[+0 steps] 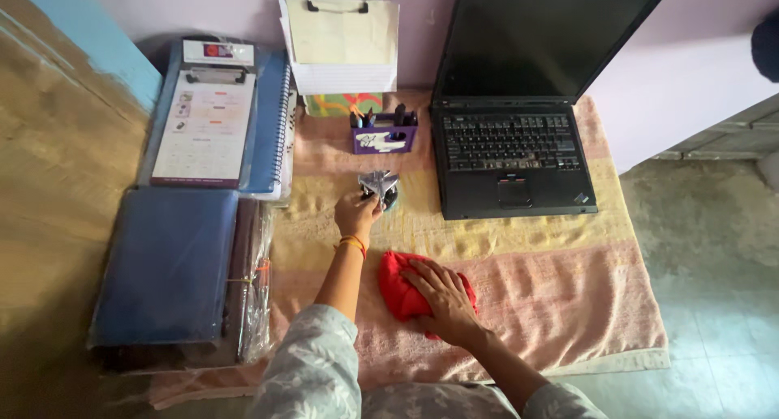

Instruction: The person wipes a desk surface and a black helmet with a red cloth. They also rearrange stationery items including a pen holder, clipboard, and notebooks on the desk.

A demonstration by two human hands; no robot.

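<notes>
Surface — pink-and-yellow towel (519, 289) covering the desk, lilac wall behind, grey floor at right | left hand (355, 214) pinching a small grey model plane (378, 184) at frame centre | right hand (442, 299) spread flat on red cloth (393, 289), lower centre | black laptop (511, 143) upper right — open.

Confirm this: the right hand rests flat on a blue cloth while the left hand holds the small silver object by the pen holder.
Not quite. The cloth under the right hand is red, not blue, as the head view shows. The rest holds: the left hand holds the small silver object near the pen holder.
</notes>
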